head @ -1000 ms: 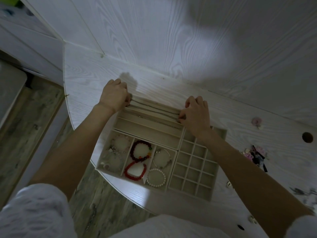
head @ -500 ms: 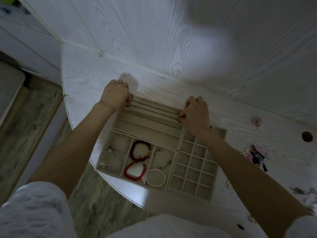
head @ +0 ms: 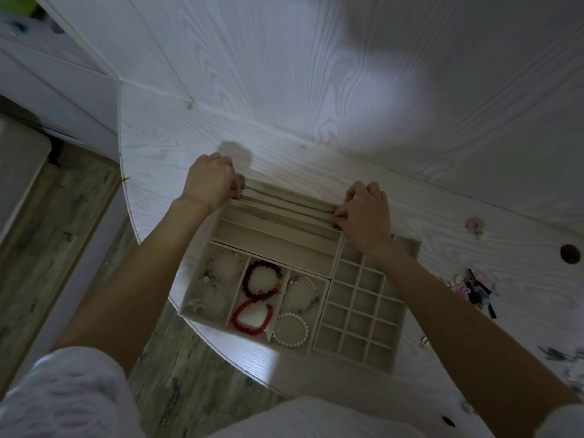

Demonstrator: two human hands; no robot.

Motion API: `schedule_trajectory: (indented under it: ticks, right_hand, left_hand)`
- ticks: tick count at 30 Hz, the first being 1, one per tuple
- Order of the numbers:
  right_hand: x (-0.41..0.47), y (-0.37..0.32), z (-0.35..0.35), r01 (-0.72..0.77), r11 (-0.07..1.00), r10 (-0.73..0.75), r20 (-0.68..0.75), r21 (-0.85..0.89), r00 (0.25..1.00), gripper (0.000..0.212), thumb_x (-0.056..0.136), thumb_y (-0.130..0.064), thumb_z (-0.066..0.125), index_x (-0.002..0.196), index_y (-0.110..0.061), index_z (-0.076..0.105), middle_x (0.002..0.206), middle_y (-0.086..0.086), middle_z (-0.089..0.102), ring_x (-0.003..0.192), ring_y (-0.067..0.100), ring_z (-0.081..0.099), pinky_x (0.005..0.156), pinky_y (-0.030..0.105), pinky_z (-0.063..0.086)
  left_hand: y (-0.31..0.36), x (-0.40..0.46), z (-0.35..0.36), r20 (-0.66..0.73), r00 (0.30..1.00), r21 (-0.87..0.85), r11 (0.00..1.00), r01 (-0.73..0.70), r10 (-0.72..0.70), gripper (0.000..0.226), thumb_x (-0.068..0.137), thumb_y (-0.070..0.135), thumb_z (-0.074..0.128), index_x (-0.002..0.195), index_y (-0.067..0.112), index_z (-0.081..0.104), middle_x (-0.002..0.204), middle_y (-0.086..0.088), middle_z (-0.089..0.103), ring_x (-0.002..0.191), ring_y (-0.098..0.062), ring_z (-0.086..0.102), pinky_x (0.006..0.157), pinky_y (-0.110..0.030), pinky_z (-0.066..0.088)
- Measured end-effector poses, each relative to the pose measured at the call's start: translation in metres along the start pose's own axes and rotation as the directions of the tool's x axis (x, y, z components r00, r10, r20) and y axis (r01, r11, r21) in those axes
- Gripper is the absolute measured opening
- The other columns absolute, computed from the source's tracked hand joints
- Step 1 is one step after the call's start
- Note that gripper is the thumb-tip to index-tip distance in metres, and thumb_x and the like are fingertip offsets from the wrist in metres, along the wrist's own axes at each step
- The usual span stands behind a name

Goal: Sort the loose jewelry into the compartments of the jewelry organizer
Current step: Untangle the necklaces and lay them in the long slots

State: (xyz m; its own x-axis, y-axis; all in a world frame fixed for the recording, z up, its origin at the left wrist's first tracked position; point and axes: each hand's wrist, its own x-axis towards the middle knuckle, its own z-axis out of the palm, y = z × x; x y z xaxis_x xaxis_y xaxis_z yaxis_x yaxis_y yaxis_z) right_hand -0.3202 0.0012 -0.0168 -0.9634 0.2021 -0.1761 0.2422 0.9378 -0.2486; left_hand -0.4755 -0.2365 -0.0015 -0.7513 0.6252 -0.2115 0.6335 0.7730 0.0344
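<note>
Now: thin grey chain necklace point(head: 287, 203) stretched over beige felt jewelry organizer point(head: 357, 314).
L hand point(head: 210, 181) & R hand point(head: 365, 213) pinch its ends, fingers curled.

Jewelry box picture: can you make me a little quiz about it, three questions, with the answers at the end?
1. True or false: both hands, the left hand and the right hand, pinch the ends of a chain stretched along the far slot of the organizer.
2. Which bracelet lies nearest the person in the right-hand bracelet slot? A) white bead bracelet B) gold watch C) blue ribbon
3. Fill in: the two bracelets in the middle slot, and, are coloured ____.

Key: 1 true; 2 A; 3 red
</note>
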Motion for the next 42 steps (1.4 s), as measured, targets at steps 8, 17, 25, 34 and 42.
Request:
schedule_trajectory:
  ticks: [8,17,25,34,42]
  right_hand:
    - [-0.044,0.021,-0.012,0.045,0.966,0.042,-0.324,0.254,0.945,0.019,0.084,-0.032,0.058,0.083,-0.020,0.073,0.091,0.004,0.061,0.090,0.026,0.048,0.077,0.028,0.023]
    - [-0.205,0.105,-0.023,-0.022,1.000,0.026,-0.392,0.017,0.919,0.025,0.085,-0.022,0.048,0.093,-0.015,0.070,0.089,0.006,0.066,0.092,0.026,0.053,0.082,0.038,0.033]
    - [-0.329,0.211,0.005,-0.354,0.933,0.359,-0.143,0.062,0.922,0.024,0.076,-0.005,0.072,0.099,-0.010,0.069,0.098,0.013,0.062,0.093,0.037,0.055,0.079,0.044,0.046]
    - [-0.376,0.300,-0.005,-0.421,0.881,0.469,-0.274,0.216,0.840,0.028,0.076,-0.003,0.069,0.104,-0.007,0.066,0.105,0.016,0.058,0.090,0.036,0.054,0.077,0.041,0.048]
    - [-0.386,0.345,0.003,-0.320,0.884,0.378,-0.117,0.340,0.919,0.025,0.082,-0.013,0.068,0.107,-0.015,0.068,0.107,0.012,0.056,0.096,0.032,0.052,0.072,0.038,0.050]
  left_hand:
    - [0.034,-0.039,-0.008,-0.460,0.887,-0.162,0.980,-0.117,0.030,0.007,0.078,0.022,0.077,0.081,0.016,0.075,0.077,-0.008,0.063,0.068,-0.028,0.056,0.065,-0.033,0.038]
    - [0.209,-0.122,0.014,-0.624,0.781,-0.465,0.820,-0.335,-0.035,0.010,0.086,0.019,0.067,0.079,0.012,0.069,0.070,0.003,0.062,0.064,-0.013,0.053,0.061,-0.026,0.042]
    - [0.377,-0.144,0.052,-0.149,0.959,-0.552,0.785,-0.282,0.240,0.016,0.087,0.028,0.063,0.097,0.018,0.069,0.088,0.004,0.066,0.078,-0.016,0.059,0.066,-0.031,0.051]
    - [0.497,-0.134,0.076,-0.112,0.936,-0.563,0.755,-0.338,0.335,0.027,0.088,0.021,0.063,0.114,0.012,0.064,0.106,-0.005,0.062,0.097,-0.023,0.056,0.079,-0.034,0.047]
    - [0.568,-0.093,0.078,-0.025,0.949,-0.363,0.881,-0.302,0.314,0.032,0.094,0.028,0.054,0.123,0.015,0.057,0.119,-0.009,0.055,0.112,-0.027,0.047,0.083,-0.037,0.044]
